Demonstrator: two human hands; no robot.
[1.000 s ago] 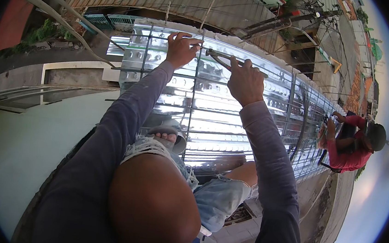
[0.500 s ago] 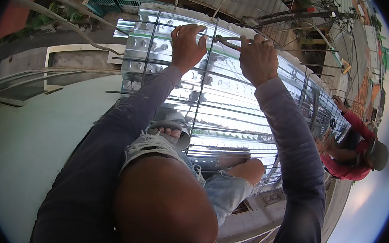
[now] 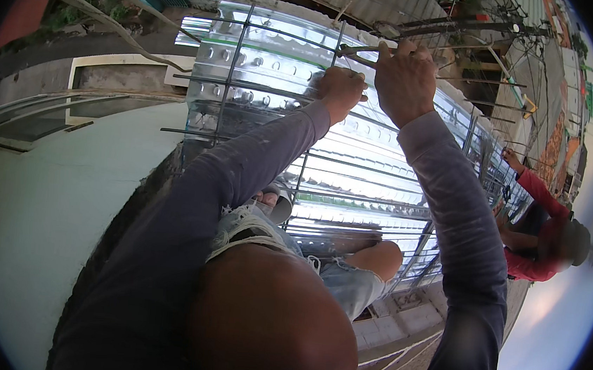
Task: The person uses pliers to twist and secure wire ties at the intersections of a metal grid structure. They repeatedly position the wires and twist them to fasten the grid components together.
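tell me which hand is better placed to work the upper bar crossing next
Probably the right hand: it grips a pincer-like tool whose head is at the bar crossing. The left hand sits lower, nearer the body, and what it holds, if anything, is unclear.

1. I have my left arm (image 3: 188, 218) reaching from the lower left, slanting inward across my view.
2. My left hand (image 3: 342, 89) has its fingers curled; from here I can't tell whether the fingertips meet.
3. My right arm (image 3: 458, 227) rises from the lower right, its forearm leaning inward.
4. My right hand (image 3: 406, 82) is folded into a grip, its back toward my camera.
5. The hands sit just beside each other, the left one lower in view.
6. My nearer knee (image 3: 281, 317) is bare and bent; my other knee (image 3: 383, 258) bends rightward.
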